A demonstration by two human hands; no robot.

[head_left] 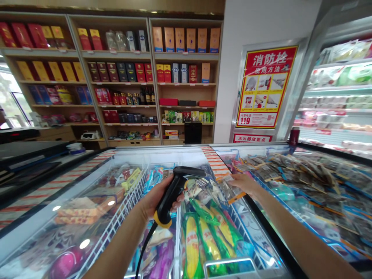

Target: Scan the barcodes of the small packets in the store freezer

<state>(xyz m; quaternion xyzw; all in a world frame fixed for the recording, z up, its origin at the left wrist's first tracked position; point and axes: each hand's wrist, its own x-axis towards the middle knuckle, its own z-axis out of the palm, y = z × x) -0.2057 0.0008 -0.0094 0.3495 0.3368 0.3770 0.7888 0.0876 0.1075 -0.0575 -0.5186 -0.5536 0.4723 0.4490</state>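
Note:
My left hand (154, 199) is wrapped round the handle of a black and yellow barcode scanner (172, 193), its head pointing to the right and its cord hanging down. My right hand (245, 183) grips a flat clear packet with orange edges (229, 190) by its upper right part. The packet is to the right of the scanner's head, apart from it. Both hands are above an open chest freezer. Beneath them, a wire basket holds green and yellow corn-printed ice cream packs (203, 236) and other wrapped packs (200, 188).
A glass freezer lid (58, 240) covers the left side, with a wire divider (124, 217) beside it. Many dark packets (316, 178) lie in the right-hand freezer. Shelves of boxes (157, 56), a fire hydrant sign (266, 87) and a lit display fridge (343, 97) are behind.

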